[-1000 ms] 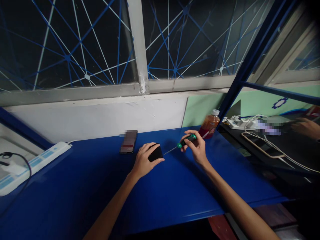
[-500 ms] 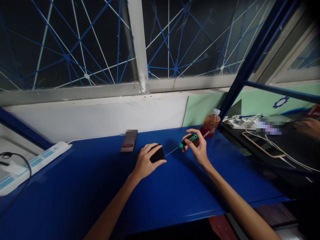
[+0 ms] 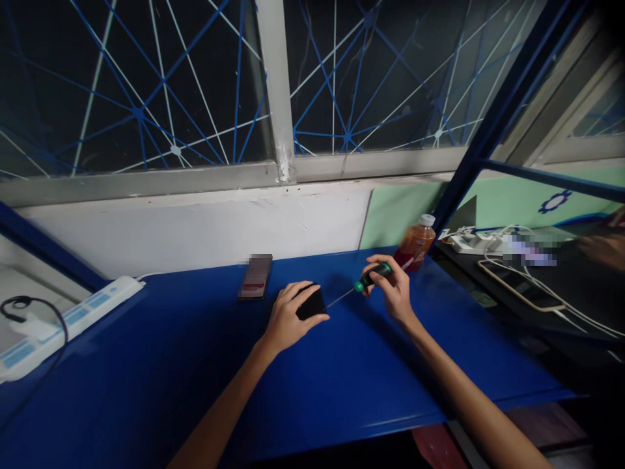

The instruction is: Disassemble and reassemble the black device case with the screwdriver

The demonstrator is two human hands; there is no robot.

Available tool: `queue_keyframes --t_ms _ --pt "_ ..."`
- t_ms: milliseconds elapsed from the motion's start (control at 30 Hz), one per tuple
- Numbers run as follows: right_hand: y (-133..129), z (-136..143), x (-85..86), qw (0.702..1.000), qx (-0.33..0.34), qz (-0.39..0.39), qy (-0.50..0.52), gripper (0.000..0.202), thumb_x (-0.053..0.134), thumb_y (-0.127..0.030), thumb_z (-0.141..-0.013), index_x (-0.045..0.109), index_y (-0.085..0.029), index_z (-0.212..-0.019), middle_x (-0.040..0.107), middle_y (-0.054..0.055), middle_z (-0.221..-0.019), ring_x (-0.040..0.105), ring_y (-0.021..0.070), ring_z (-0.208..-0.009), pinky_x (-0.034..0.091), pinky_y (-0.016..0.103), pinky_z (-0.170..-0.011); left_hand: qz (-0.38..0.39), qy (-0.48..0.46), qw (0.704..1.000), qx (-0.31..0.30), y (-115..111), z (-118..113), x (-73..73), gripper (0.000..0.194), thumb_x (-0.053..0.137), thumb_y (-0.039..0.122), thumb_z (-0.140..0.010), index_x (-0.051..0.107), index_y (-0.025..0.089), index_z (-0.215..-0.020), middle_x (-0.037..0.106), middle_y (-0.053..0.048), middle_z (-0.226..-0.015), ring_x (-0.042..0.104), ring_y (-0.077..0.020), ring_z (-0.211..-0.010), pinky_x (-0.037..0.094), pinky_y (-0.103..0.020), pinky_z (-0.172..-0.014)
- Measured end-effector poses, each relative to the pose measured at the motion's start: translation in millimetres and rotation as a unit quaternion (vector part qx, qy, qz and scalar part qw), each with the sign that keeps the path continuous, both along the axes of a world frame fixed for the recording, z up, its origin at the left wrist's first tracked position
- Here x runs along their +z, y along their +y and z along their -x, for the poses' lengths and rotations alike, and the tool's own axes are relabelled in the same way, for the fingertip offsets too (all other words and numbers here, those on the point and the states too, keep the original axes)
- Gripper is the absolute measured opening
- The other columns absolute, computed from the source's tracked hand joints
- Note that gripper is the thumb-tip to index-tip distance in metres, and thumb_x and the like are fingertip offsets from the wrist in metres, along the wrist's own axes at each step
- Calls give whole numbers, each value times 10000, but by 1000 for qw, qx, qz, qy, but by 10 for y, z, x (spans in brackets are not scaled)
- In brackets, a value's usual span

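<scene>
A small black box-like object (image 3: 311,303) rests on the blue table (image 3: 342,384), gripped between the thumb and fingers of my left hand (image 3: 288,317). My right hand (image 3: 393,286) is closed around the green and black handle of a screwdriver (image 3: 377,275). The screwdriver's thin shaft slants down to the left, and its tip is at the right side of the black object; whether it touches cannot be made out. Behind my left hand a phone (image 3: 256,277) lies on the table with its screen lit.
A bottle of reddish drink (image 3: 415,244) stands behind my right hand. A white power strip (image 3: 73,326) with a black cable lies at the left. On the black table at right are a charging phone (image 3: 520,285), white cables and another person's hand (image 3: 603,247).
The whole view has shifted slightly, so everything appears a little further right. Both hands keep their holds, and the screwdriver tip stays by the black object.
</scene>
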State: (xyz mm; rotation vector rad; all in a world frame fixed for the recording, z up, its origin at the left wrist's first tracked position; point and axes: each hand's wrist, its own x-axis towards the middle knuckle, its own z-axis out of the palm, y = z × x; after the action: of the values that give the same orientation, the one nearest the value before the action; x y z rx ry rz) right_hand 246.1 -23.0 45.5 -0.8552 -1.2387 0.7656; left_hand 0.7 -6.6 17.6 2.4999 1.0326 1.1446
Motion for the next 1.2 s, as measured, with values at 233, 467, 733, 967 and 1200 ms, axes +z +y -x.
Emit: queue_keyframes --t_ms 233,467,733,967,1200 --pt "-12 -16 -3 995 -80 43 -51 230 675 -361 -790 582 -187 -908 511 -49 -615 515 93 -359 379 211 -334 -1 -1 1000 -2 -9 12 40 563 727 448 -753 555 253 -1252 598 -110 -1205 552 -291 -1109 470 -503 -926" --pt "8 -63 -34 999 19 20 -25 278 592 -353 -843 497 -212 -1062 605 -5 -779 565 108 -445 468 255 -449 -2 0 1000 -3 2 10 52 560 711 467 -763 552 253 -1256 603 -114 -1192 553 -290 -1095 470 -491 -921" --pt "-9 -31 1 999 30 16 -16 307 620 -310 -827 484 -222 -1088 606 -3 -804 575 109 -464 480 254 -434 -11 7 1000 -9 12 -9 24 558 714 455 -764 548 260 -1260 603 -111 -1188 558 -291 -1089 473 -501 -910" --pt "-12 -12 21 995 -73 34 -63 264 706 -336 -763 560 -206 -940 551 -47 -634 549 100 -395 441 220 -380 -9 22 1000 -10 0 -10 24 547 709 459 -769 553 247 -1248 600 -107 -1197 551 -281 -1103 461 -491 -930" --pt "-26 -27 38 999 34 32 -21 287 585 -378 -854 477 -210 -1060 623 11 -809 599 125 -492 488 257 -449 -17 17 1000 -4 0 -14 44 552 710 469 -763 556 261 -1250 608 -103 -1186 561 -282 -1088 474 -495 -914"
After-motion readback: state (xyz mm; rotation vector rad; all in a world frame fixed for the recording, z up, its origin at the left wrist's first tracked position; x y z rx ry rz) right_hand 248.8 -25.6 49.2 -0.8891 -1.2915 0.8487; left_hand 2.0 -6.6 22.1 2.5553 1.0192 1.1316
